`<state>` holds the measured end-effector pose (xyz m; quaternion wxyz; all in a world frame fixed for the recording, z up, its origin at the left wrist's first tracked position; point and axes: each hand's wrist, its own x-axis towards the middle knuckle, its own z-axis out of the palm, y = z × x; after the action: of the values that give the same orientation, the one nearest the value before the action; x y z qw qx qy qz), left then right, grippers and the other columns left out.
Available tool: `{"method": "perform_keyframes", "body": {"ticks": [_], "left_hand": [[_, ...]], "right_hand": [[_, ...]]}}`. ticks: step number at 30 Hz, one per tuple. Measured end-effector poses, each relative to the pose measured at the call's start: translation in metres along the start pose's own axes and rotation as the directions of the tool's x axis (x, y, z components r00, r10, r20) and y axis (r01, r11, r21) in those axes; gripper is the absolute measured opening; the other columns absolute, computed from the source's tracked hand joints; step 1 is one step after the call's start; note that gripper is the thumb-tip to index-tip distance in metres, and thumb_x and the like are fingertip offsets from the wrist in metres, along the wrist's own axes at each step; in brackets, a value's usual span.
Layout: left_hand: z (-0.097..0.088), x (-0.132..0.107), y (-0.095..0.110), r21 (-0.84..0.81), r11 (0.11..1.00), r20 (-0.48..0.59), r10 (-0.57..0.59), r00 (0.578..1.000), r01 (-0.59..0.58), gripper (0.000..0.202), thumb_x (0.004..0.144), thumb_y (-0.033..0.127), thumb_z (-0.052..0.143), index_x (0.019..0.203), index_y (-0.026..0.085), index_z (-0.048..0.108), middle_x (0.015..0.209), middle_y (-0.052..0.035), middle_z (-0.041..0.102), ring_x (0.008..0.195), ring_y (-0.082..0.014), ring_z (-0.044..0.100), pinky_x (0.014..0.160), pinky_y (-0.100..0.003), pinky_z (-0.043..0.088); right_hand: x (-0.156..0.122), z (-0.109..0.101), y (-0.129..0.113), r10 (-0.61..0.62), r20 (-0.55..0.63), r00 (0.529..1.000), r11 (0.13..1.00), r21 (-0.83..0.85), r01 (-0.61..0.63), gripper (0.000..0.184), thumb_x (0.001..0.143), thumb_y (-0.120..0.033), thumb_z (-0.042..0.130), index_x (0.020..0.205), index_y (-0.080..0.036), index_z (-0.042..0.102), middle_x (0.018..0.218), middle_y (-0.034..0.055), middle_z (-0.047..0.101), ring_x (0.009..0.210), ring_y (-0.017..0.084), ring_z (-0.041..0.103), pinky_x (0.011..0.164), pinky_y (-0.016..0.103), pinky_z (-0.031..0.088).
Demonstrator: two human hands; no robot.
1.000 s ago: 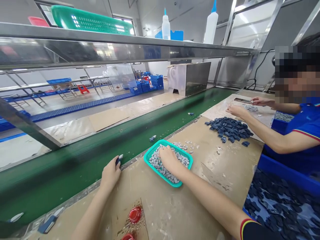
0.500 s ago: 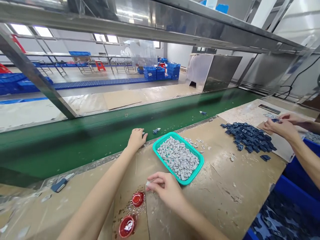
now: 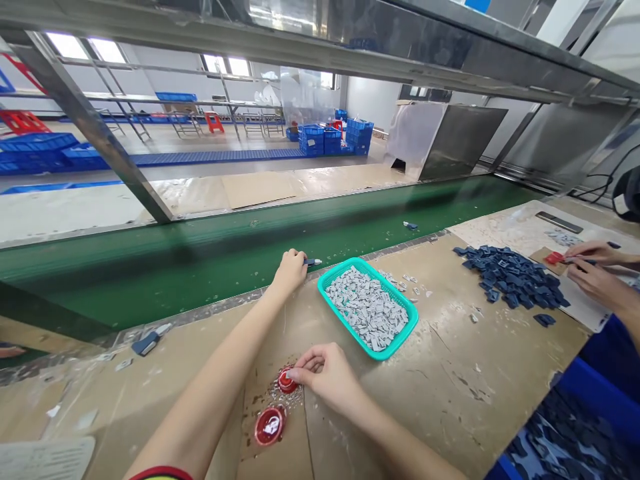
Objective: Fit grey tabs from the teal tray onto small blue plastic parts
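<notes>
My left hand reaches over the near edge of the green conveyor belt, its fingers closed at the end of a dark blue plastic piece with a whitish tip. Between the thumb and fingers of my right hand is a small light-grey plastic piece, mostly hidden, held at a small red dish of liquid. A second red dish stands just in front, on wet cardboard. To the right of both hands lies a turquoise basket full of small light-grey pieces.
Another dark blue piece lies farther along the green belt. A heap of dark blue pieces sits at right, beside a co-worker's hands. Blue bins stand below. A metal shelf spans overhead.
My right hand has brought the light-grey piece to the upper red dish. My left hand has met the dark blue piece on the belt. The view has shifted left.
</notes>
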<state>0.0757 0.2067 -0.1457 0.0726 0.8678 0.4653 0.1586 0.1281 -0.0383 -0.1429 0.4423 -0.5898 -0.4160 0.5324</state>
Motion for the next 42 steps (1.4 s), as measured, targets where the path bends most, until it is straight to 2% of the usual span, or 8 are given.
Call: {"method": "perform_keyframes", "body": {"ticks": [11,14,18,22,24,26,31,42], "left_hand": [[-0.018,-0.016,0.015,-0.326,0.944,-0.043,-0.078,0.996,0.06,0.033,0.087,0.033,0.053,0.114,0.014,0.055,0.114,-0.0105,0.058,0.101,-0.0217,0.057,0.088,-0.046,0.046],[-0.047,-0.051,0.021,-0.479,0.875,-0.083,-0.125,0.989,0.07,0.034,0.09,0.034,0.044,0.114,0.013,0.056,0.112,-0.014,0.061,0.101,-0.0223,0.06,0.09,-0.043,0.047],[-0.1,-0.14,0.035,-0.67,0.74,-0.122,-0.179,0.976,0.052,0.044,0.089,0.042,0.043,0.122,0.013,0.05,0.119,-0.015,0.061,0.106,-0.0232,0.06,0.088,-0.037,0.051],[-0.132,-0.238,0.06,-0.89,0.418,-0.157,-0.652,0.742,0.179,0.042,0.058,0.033,0.08,0.094,0.018,0.063,0.095,-0.0072,0.071,0.094,-0.0254,0.066,0.086,-0.036,0.054],[-0.138,-0.274,0.076,-0.915,0.348,-0.151,-0.762,0.63,0.202,0.041,0.053,0.031,0.083,0.087,0.019,0.066,0.089,-0.0055,0.072,0.087,-0.0253,0.068,0.083,-0.035,0.056],[-0.139,-0.295,0.091,-0.934,0.294,-0.125,-0.8,0.588,0.202,0.037,0.052,0.031,0.083,0.084,0.018,0.069,0.088,-0.0057,0.073,0.086,-0.0259,0.068,0.081,-0.034,0.056],[-0.143,-0.306,0.117,-0.945,0.254,-0.086,-0.801,0.593,0.206,0.032,0.049,0.031,0.083,0.078,0.019,0.073,0.085,-0.0061,0.073,0.085,-0.0277,0.068,0.08,-0.032,0.056],[-0.139,-0.307,0.124,-0.906,0.357,-0.092,-0.691,0.717,0.228,0.027,0.049,0.034,0.082,0.073,0.023,0.075,0.083,-0.0052,0.073,0.081,-0.0306,0.068,0.077,-0.036,0.057]], "right_hand": [[-0.012,-0.017,-0.016,0.032,0.148,0.989,0.966,0.248,-0.069,0.043,0.056,-0.047,0.079,0.076,-0.01,0.069,0.067,0.0062,0.068,0.056,0.01,0.055,0.052,0.019,0.037],[-0.021,-0.023,-0.023,0.053,0.215,0.975,0.909,0.394,-0.136,0.041,0.056,-0.046,0.08,0.074,-0.011,0.068,0.067,0.0039,0.066,0.052,0.006,0.048,0.05,0.018,0.032],[-0.037,-0.029,-0.034,0.05,0.216,0.975,0.847,0.508,-0.156,0.039,0.058,-0.043,0.081,0.074,-0.011,0.066,0.066,0.0023,0.063,0.054,0.006,0.047,0.05,0.016,0.03],[-0.06,-0.031,-0.049,-0.05,0.141,0.989,0.875,0.483,-0.025,0.034,0.066,-0.044,0.076,0.075,-0.013,0.064,0.068,0.0029,0.064,0.058,0.007,0.05,0.049,0.016,0.031],[-0.073,-0.028,-0.059,-0.109,0.133,0.985,0.894,0.447,0.038,0.032,0.068,-0.043,0.075,0.073,-0.013,0.063,0.067,0.0027,0.064,0.06,0.009,0.052,0.05,0.017,0.034],[-0.083,-0.023,-0.069,-0.16,0.146,0.976,0.9,0.429,0.083,0.031,0.068,-0.042,0.076,0.071,-0.014,0.063,0.066,0.002,0.063,0.062,0.01,0.056,0.054,0.018,0.039],[-0.098,-0.009,-0.078,-0.211,0.222,0.952,0.913,0.393,0.11,0.03,0.065,-0.04,0.078,0.072,-0.014,0.065,0.071,0.0041,0.067,0.068,0.016,0.063,0.065,0.024,0.048],[-0.099,-0.007,-0.068,-0.175,0.241,0.955,0.962,0.247,0.114,0.035,0.064,-0.044,0.076,0.074,-0.014,0.061,0.071,0.0035,0.066,0.065,0.014,0.061,0.061,0.023,0.046]]}}
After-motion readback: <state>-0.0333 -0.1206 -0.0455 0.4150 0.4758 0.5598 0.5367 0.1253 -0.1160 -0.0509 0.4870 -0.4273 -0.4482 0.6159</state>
